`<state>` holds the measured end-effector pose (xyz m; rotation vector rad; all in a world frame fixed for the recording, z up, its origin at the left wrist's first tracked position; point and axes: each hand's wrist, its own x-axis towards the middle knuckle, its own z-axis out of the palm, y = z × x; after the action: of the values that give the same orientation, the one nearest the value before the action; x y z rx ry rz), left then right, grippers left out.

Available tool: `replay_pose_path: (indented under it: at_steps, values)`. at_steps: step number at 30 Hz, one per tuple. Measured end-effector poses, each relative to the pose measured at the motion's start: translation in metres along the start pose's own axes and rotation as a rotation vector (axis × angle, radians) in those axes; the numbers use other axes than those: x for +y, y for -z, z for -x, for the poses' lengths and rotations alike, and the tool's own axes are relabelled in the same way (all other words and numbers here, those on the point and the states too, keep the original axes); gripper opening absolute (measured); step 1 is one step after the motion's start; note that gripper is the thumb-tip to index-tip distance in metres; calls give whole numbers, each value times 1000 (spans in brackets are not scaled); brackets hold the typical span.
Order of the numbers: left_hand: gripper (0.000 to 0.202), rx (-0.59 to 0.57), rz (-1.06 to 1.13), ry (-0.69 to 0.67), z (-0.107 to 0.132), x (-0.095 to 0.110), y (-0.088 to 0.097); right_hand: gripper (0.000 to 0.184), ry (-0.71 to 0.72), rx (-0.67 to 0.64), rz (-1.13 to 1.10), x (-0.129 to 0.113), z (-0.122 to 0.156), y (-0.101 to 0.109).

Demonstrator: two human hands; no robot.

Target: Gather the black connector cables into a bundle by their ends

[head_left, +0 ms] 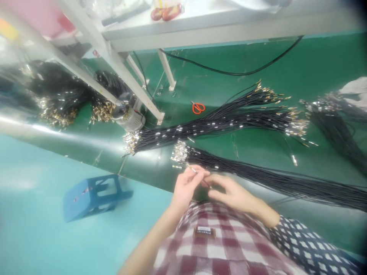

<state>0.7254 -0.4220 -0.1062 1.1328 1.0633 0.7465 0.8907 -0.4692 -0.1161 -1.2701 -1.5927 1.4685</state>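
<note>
A thin black cable with a metal connector at its upper end is pinched between the thumb and fingers of my left hand. My right hand curls round the same cable just to the right, its fingertips close against it; part of its grip is hidden. Right beyond my hands lies a long bundle of black cables, its silvery connector ends gathered at the left. Another thick bundle of black cables lies behind it, with metal tips at both ends.
Orange-handled scissors lie on the green surface. A blue stool is on the floor at left. Behind stand a white table frame and a grey cylindrical device. More cable bundles lie far left and right.
</note>
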Motion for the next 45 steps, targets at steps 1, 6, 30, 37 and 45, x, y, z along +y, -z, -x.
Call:
replay_pose_path:
  at_steps: [1,6,30,37,45]
  values:
    - [19,7,-2,-5,1,1,1,26,23,36,9,-4,-6,-4]
    - [20,201,157,-44,5,-7,16,36,-32,-27,273,26,4,-11]
    - [35,407,638,298,16,-44,33,26,-101,-52,318,64,-50,-22]
    - [37,161,456,288,5,-36,4,40,-154,-1,-315,47,-19,-13]
    - [35,93,403,256,-1,-22,4,38,-200,-36,-230,27,-14,-2]
